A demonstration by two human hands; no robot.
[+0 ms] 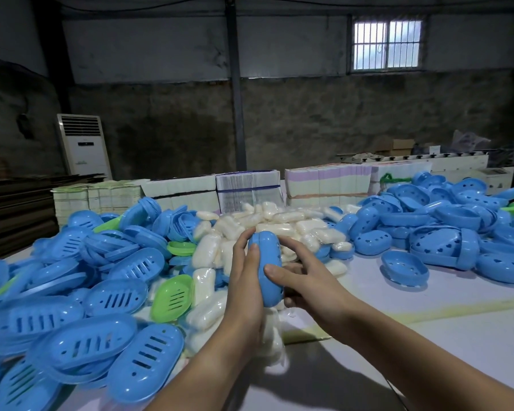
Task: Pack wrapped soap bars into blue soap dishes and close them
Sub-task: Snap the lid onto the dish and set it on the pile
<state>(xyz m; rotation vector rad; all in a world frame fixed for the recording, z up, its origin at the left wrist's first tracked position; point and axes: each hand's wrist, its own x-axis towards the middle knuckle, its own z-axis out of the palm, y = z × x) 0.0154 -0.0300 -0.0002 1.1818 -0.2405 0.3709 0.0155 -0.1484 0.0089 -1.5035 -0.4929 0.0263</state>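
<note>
A closed blue soap dish [268, 262] stands on edge between both hands above the table's middle. My left hand [245, 271] wraps its left side, thumb lying along the top. My right hand [301, 272] grips the right side, thumb pressed on the near face and fingers curled behind. What is inside the dish is hidden. A heap of wrapped white soap bars [282, 222] lies just behind and under the hands. Slotted blue lids [116, 295] pile up on the left. Blue dish bases with heart-shaped holes [445, 229] are heaped on the right.
Green dish parts [171, 293] lie among the blue lids. Stacks of flat cartons [250, 189] line the table's far edge. One loose blue base [404, 266] sits on the white table [428, 327] to the right. A standing air conditioner [83, 145] is against the back wall.
</note>
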